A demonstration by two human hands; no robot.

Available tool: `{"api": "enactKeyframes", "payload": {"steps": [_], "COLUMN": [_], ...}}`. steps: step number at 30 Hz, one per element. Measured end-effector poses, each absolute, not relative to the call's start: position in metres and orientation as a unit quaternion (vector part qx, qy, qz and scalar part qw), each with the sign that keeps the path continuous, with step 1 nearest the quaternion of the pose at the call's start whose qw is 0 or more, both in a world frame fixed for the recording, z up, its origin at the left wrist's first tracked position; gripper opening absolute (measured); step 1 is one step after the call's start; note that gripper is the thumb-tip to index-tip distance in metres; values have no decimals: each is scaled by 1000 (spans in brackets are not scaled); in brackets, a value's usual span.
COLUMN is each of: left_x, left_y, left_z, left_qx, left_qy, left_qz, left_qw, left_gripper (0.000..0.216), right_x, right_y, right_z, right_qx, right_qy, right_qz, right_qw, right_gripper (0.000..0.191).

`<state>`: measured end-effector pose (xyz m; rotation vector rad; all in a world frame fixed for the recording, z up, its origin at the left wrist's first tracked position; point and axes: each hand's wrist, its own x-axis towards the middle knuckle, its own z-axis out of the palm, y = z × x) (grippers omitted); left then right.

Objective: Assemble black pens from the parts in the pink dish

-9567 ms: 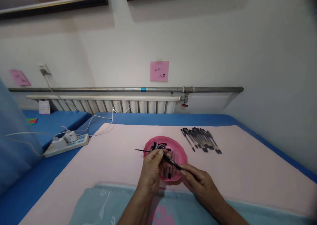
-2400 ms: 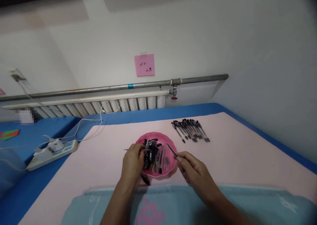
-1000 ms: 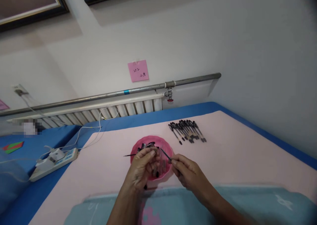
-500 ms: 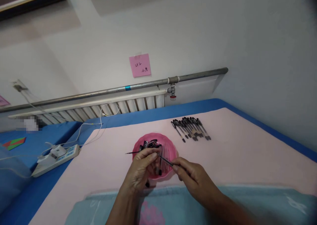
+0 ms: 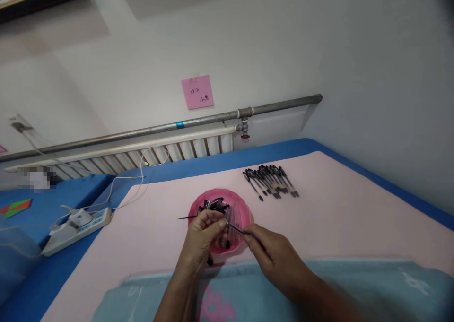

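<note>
Roughly crosswise: thin refill, tip leftward, pinched by left hand; another rod by right hand.

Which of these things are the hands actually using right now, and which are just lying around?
In use: left hand pinching a thin refill; right hand holding a pen piece; pink bowl of pen parts; row of pens.
Lying about: power strip, pink note, radiator.

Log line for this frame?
left hand: grips refill | right hand: pinches pen part | pink bowl: loose parts | pens: rowed beyond
</note>
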<state>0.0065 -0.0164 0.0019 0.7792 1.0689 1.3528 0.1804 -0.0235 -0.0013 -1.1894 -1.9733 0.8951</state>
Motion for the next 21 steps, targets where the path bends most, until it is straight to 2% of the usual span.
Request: {"api": "enactKeyframes", "payload": {"steps": [5,11,17,21], "left_x": [8,9,11,13], "left_y": [-17,-18,-19,-19], "left_z": [-1,0,4,1], "left_qx": [327,297,283,289], "left_qy": [460,430,407,415], "left_qz": [588,593,590,587], "left_qw": [579,613,638,632], "left_gripper": [28,30,33,22], "right_x": [176,175,168,164], "right_y": [-26,-20,-24,-27], "right_z": [-5,-10,3,7], "right_qx": [-458,-467,-455,-453], "right_qy": [-731,-646,-656,-677], "right_qz": [365,520,495,466], "right_qw": [351,306,343,345], "right_gripper": [22,24,21,22]}}
